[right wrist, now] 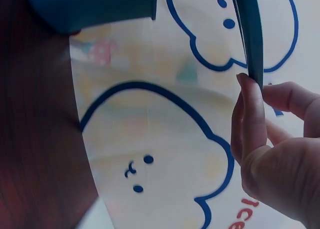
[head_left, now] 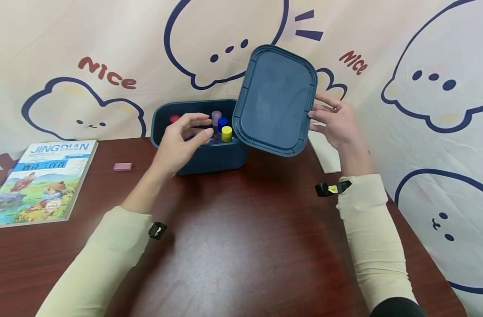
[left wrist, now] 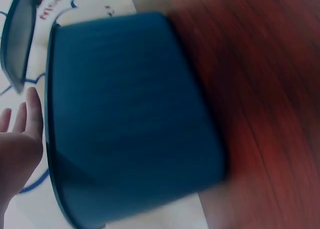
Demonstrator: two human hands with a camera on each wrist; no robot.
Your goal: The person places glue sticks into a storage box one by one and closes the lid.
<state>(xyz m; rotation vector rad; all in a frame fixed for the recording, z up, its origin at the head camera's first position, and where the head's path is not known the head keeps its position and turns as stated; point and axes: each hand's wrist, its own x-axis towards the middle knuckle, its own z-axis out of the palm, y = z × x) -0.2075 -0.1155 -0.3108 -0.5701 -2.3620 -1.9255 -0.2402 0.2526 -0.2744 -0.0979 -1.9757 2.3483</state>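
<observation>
My right hand [head_left: 338, 121] pinches the edge of a dark blue lid [head_left: 274, 101], which is raised and tilted with its rimmed face toward me. In the right wrist view the lid [right wrist: 251, 34] appears edge-on between thumb and fingers. A matching dark blue storage box [head_left: 209, 160] stands without its lid on the table, against the wall cloth. Inside are a yellow-capped item [head_left: 226, 134], a blue-capped one [head_left: 223, 123], a pale purple one [head_left: 216, 116] and something red [head_left: 175, 118]. Over the box's front rim my left hand [head_left: 182, 138] hovers with fingers loosely bent, holding nothing visible.
On the left of the brown table [head_left: 233, 246] lies a picture-covered book [head_left: 43, 182]. A small pink block [head_left: 123, 167] sits between book and box. Partly behind the lid and right hand lies a flat white item [head_left: 324, 154]. Cartoon-printed cloth [head_left: 146, 39] hangs behind.
</observation>
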